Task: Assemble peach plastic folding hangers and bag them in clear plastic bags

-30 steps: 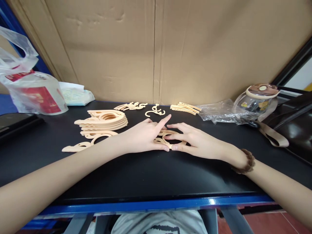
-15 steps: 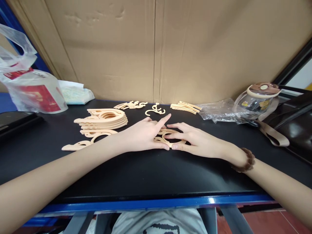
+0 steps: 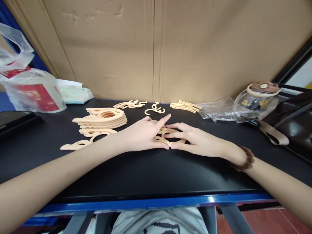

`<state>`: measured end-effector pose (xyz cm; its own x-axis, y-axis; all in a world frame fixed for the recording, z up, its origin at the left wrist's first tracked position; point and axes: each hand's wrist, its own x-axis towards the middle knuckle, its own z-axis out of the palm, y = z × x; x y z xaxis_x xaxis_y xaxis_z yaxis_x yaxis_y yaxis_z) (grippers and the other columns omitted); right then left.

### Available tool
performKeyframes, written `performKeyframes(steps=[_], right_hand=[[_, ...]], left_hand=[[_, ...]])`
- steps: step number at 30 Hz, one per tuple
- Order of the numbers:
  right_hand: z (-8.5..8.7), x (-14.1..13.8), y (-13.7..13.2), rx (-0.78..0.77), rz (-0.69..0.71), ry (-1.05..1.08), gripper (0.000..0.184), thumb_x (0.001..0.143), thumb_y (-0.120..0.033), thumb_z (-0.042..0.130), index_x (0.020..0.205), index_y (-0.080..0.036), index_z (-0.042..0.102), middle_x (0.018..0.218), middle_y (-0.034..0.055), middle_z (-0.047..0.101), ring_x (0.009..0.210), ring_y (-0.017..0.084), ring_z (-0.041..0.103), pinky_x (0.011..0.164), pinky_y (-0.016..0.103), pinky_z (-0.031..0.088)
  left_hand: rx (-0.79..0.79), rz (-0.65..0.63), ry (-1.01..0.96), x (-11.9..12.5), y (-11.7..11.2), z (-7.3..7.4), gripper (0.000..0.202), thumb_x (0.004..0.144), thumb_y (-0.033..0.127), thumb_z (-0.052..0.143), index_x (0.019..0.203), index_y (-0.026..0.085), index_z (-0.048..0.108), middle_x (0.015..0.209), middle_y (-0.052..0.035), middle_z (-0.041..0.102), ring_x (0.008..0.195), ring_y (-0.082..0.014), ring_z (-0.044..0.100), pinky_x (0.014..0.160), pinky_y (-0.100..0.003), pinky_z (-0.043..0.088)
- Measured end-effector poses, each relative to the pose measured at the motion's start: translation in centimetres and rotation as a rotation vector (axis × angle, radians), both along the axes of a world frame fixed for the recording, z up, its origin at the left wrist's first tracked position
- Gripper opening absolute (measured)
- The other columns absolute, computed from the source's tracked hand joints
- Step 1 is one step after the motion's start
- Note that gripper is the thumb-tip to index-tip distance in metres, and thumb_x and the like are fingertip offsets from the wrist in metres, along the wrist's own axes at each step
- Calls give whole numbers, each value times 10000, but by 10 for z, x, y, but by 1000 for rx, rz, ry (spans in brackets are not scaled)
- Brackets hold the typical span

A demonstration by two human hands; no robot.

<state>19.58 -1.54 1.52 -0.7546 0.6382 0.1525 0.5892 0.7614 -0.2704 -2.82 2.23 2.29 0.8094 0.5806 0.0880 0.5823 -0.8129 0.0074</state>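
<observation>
Near the middle of the black table, a beige plastic hanger part (image 3: 166, 141) with rounded openings lies under my fingers. My left hand (image 3: 145, 136) grips its left side, thumb at the near edge and index finger pointing out over the far side. On its right side, my right hand (image 3: 202, 139) has the thumb at the near edge and the fingers curved over the top. The two thumb tips almost meet. My fingers cover much of the part. Left of my left hand is a stack of similar beige hanger parts (image 3: 104, 121), with a loose one (image 3: 75, 145) partly behind my forearm.
Toward the back lie beige hooks (image 3: 156, 109), a small pile of curved pieces (image 3: 131, 104) and thin beige strips (image 3: 185, 106). At right are crumpled clear plastic (image 3: 219, 110), a bottle (image 3: 259, 100) and a dark bag (image 3: 298, 123). A tissue pack (image 3: 75, 92), plastic bag (image 3: 36, 92) and dark device (image 3: 18, 122) sit left.
</observation>
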Motion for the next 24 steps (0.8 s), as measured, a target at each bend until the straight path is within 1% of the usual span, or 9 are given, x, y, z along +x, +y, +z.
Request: performKeyframes(steps=[6, 10, 13, 17, 19, 21, 24], right_hand=[[0, 1, 0, -24, -4, 6, 459, 963, -488, 402, 1361, -287, 514, 1432, 56, 447, 1300, 205, 402, 1081, 390, 350], [-1, 1, 1, -18, 5, 16, 449, 962, -485, 407, 1348, -290, 525, 1412, 56, 470, 1295, 213, 410, 1072, 400, 362], [-2, 0, 0, 42, -3, 19, 429, 967, -470, 402, 1316, -271, 552, 1390, 67, 488, 1275, 226, 426, 1058, 414, 375], [2, -2, -1, 163, -74, 65, 382, 978, -417, 403, 1230, -209, 602, 1292, 95, 554, 1199, 228, 482, 1025, 410, 399], [5, -1, -1, 223, -111, 122, 355, 977, -393, 419, 1200, -190, 606, 1248, 96, 582, 1180, 220, 499, 1021, 396, 406], [8, 0, -1, 279, -144, 177, 336, 967, -393, 443, 1168, -180, 608, 1228, 99, 595, 1178, 221, 509, 1026, 393, 406], [11, 2, -1, 330, -174, 212, 305, 960, -389, 460, 1122, -185, 618, 1209, 103, 606, 1176, 233, 523, 1032, 415, 403]], left_hand=[[-4, 14, 5, 1, -1, 1, 912, 884, 630, 450, 1519, 86, 85, 1232, -159, 645, 1160, -279, 565, 974, -357, 353], [2, 11, 7, 1, 0, 1, 906, 885, 634, 444, 1520, 91, 95, 1245, -158, 637, 1172, -286, 554, 973, -367, 356], [15, 13, 16, 1, -1, 1, 895, 880, 634, 456, 1515, 91, 136, 1278, -159, 614, 1167, -287, 552, 969, -362, 354], [80, 0, 21, 2, -6, 3, 861, 860, 627, 500, 1475, 72, 269, 1339, -165, 558, 1202, -299, 510, 964, -349, 361], [137, -3, 31, 2, -7, 7, 841, 850, 608, 529, 1453, 64, 313, 1297, -166, 582, 1156, -296, 536, 969, -358, 360], [209, -2, 47, -1, -7, 14, 825, 840, 589, 548, 1439, 60, 340, 1256, -166, 602, 1128, -295, 548, 990, -374, 344], [282, 23, 68, -8, -4, 32, 748, 832, 617, 515, 1372, 103, 451, 1251, -148, 598, 1137, -303, 534, 995, -384, 343]])
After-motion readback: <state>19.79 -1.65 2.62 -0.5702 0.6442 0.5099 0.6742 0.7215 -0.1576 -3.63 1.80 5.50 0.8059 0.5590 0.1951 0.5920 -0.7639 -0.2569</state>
